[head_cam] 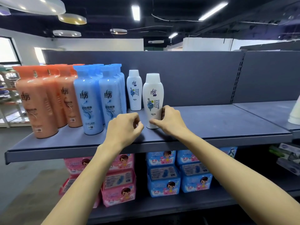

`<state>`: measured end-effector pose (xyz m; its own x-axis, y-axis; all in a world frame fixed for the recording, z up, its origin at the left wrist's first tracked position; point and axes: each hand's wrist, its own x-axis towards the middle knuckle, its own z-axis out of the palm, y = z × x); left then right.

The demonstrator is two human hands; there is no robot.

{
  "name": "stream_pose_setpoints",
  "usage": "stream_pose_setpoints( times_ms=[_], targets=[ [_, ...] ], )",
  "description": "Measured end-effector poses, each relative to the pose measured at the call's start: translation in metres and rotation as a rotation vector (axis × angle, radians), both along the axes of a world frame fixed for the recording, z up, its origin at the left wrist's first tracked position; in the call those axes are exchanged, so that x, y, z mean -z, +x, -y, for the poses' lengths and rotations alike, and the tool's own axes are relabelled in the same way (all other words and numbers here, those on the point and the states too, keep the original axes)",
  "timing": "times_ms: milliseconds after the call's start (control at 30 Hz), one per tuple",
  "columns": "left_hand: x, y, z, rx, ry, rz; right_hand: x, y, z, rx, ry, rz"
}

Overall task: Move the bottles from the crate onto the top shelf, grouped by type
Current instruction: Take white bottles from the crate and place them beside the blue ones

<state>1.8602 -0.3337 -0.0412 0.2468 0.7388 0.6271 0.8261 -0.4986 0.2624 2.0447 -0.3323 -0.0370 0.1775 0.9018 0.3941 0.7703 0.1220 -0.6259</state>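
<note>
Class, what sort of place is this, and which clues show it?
Probably a shop aisle: a grey top shelf, orange bottles and blue bottles lined up by type, packaged goods stacked below.

dark ceiling [178, 7] with strip lights [135, 13], white walls [97, 44], bright window [6, 49] at left
</note>
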Motion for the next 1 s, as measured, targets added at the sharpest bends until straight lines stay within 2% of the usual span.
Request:
stream_pose_setpoints(
  times_ms=[367,1000],
  targets=[
    [0.007,0.004,-0.013,0.001,0.092,-0.041,-0.001,-0.013,-0.054,-0.035,-0.011,-0.03],
    [0.01,0.017,-0.03,0.063,0.172,-0.011,-0.004,-0.039,-0.128,-0.037,-0.069,-0.062]
  ],
)
